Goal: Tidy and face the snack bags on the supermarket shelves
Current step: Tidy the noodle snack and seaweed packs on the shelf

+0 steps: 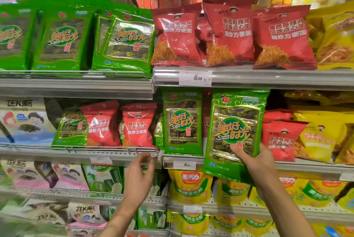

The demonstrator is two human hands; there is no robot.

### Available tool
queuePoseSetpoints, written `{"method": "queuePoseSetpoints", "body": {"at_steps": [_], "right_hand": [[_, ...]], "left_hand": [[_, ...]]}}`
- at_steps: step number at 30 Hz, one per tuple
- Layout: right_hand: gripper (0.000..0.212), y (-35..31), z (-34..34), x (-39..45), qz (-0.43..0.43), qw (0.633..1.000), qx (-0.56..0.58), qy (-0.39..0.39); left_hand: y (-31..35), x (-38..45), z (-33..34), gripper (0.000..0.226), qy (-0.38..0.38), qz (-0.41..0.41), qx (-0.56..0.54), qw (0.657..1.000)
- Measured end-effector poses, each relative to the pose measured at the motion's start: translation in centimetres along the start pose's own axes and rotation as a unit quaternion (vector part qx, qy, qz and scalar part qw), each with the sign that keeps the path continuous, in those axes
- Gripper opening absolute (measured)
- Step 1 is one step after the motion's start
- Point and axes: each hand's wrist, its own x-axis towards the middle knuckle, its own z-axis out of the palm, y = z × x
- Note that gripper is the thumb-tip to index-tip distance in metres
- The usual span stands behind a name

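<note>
My right hand (256, 162) grips a green seaweed bag (234, 131) by its lower right corner, upright and face-out in front of the middle shelf. Just left of it a second green seaweed bag (183, 121) stands on that shelf. My left hand (138, 176) hovers with relaxed fingers and holds nothing, just below the wire front rail (134, 149) of the middle-left shelf. Behind that rail, two red noodle snack bags (138, 123) stand mixed among green seaweed bags (71, 127).
The top shelf holds green seaweed bags (122, 41) on the left, red noodle bags (229, 31) in the middle and yellow bags (337, 35) on the right. Yellow corn-snack bags (189, 185) fill the lower right shelves. A price tag (195, 78) hangs on the top shelf edge.
</note>
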Motion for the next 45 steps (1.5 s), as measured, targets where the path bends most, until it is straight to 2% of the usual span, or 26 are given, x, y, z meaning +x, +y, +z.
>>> {"method": "queuePoseSetpoints", "body": {"at_steps": [4, 7, 9, 11, 15, 18, 22, 23, 26, 27, 34, 38, 42, 45], "right_hand": [[0.023, 0.3, 3.9, -1.8, 0.006, 1.000, -0.016, -0.019], [0.015, 0.2, 7.2, -3.0, 0.020, 1.000, -0.002, -0.015], [0.015, 0.2, 9.0, -3.6, 0.026, 0.999, 0.006, -0.020], [0.019, 0.3, 10.6, -4.2, 0.044, 0.998, 0.024, -0.032], [0.035, 0.2, 12.8, -4.9, 0.059, 0.998, 0.007, -0.025], [0.037, 0.3, 13.4, -5.3, 0.074, 0.997, 0.003, -0.016], [0.031, 0.5, 13.4, -6.0, 0.073, 0.997, -0.001, -0.006], [0.027, 0.5, 13.4, -6.2, 0.074, 0.997, -0.002, -0.003], [0.024, 0.8, 13.3, -6.2, 0.072, 0.997, -0.019, 0.000], [0.023, 0.9, 13.3, -6.3, 0.075, 0.997, -0.021, 0.002], [0.025, 1.6, 13.2, -6.6, 0.095, 0.995, -0.033, 0.006], [0.028, 1.6, 13.2, -6.8, 0.110, 0.993, -0.041, 0.001], [0.031, 1.5, 13.6, -7.1, 0.117, 0.992, -0.038, 0.000], [0.036, 1.6, 14.6, -7.2, 0.126, 0.991, -0.051, -0.009]], "left_hand": [[-1.2, 3.2, -2.8, 0.015, 0.000, -0.027, -0.041, 0.999], [-2.1, 6.0, -4.6, 0.017, 0.028, -0.031, -0.055, 0.998], [-2.6, 7.8, -5.4, 0.023, 0.039, -0.033, -0.068, 0.996], [-3.2, 9.6, -5.5, 0.040, 0.032, -0.040, -0.057, 0.997], [-3.8, 12.7, -5.0, 0.073, -0.054, -0.073, -0.035, 0.995], [-4.5, 14.4, -4.4, 0.073, -0.136, -0.088, -0.050, 0.986], [-5.5, 16.0, -3.8, 0.070, -0.157, -0.083, -0.081, 0.981], [-5.4, 16.1, -3.9, 0.079, -0.158, -0.092, -0.088, 0.979], [-5.4, 16.2, -3.8, 0.125, -0.153, -0.108, -0.097, 0.978], [-5.3, 16.0, -3.7, 0.131, -0.156, -0.110, -0.114, 0.975], [-3.9, 15.3, -3.3, 0.116, -0.130, -0.107, -0.132, 0.977], [-3.2, 15.8, -3.3, 0.098, -0.116, -0.118, -0.156, 0.974], [-2.5, 16.1, -4.3, 0.111, -0.098, -0.128, -0.182, 0.970], [-2.8, 15.0, -6.3, 0.090, -0.091, -0.136, -0.222, 0.961]]}}
